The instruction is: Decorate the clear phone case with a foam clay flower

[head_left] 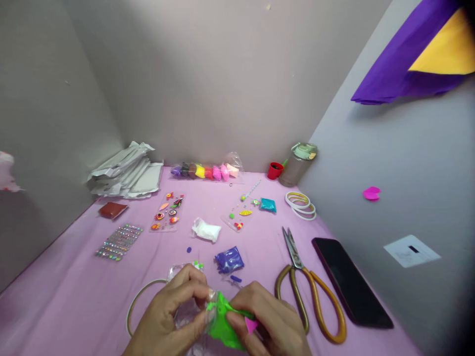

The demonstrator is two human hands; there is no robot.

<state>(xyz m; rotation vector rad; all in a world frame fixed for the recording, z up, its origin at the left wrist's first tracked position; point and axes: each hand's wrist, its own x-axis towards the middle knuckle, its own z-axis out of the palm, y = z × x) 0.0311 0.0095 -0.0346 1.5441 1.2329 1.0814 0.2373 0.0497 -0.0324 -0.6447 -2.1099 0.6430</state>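
The left hand [166, 311] pinches a clear plastic bag [189, 316], and the right hand [269, 319] grips green clay [222, 321] at its mouth, over the bench [74, 301]. Squeezing too hard could tear the clay; a slip could catch the scissors [309, 296] just beside.

Scissors [295, 259] lie on the desk [55, 306] just right of the right hand [269, 316], with a phone [351, 282] beyond them; a hoop [138, 291] lies beside the left hand [166, 311], and a clay packet [229, 259] ahead of both.
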